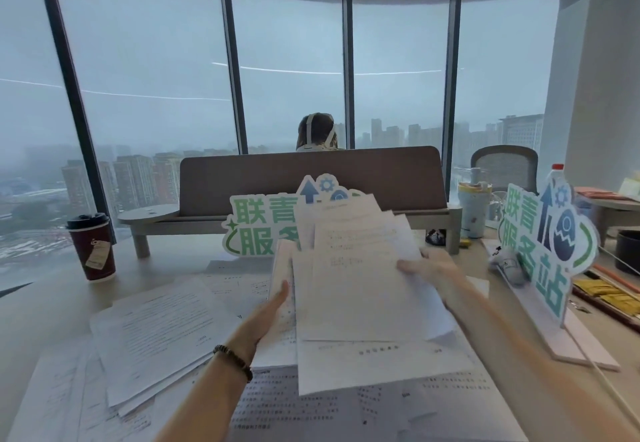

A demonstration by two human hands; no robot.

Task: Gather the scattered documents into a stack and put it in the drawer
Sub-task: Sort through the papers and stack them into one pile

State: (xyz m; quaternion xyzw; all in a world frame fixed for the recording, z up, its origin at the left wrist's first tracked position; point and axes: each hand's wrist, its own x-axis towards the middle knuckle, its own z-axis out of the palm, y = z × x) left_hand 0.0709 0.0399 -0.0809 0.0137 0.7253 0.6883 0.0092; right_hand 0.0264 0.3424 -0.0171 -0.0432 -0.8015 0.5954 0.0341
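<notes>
A loose pile of white printed sheets is left lying on the pale desk at the left, its long axis angled away to the right; it sits nearest the left hand, which is pressed with straight fingers against the left edge of the fanned bundle of white papers held upright above the desk. The bundle's right edge is pinched by the right hand. More sheets are spread beneath. No drawer is visible. Tall windows are seen behind.
</notes>
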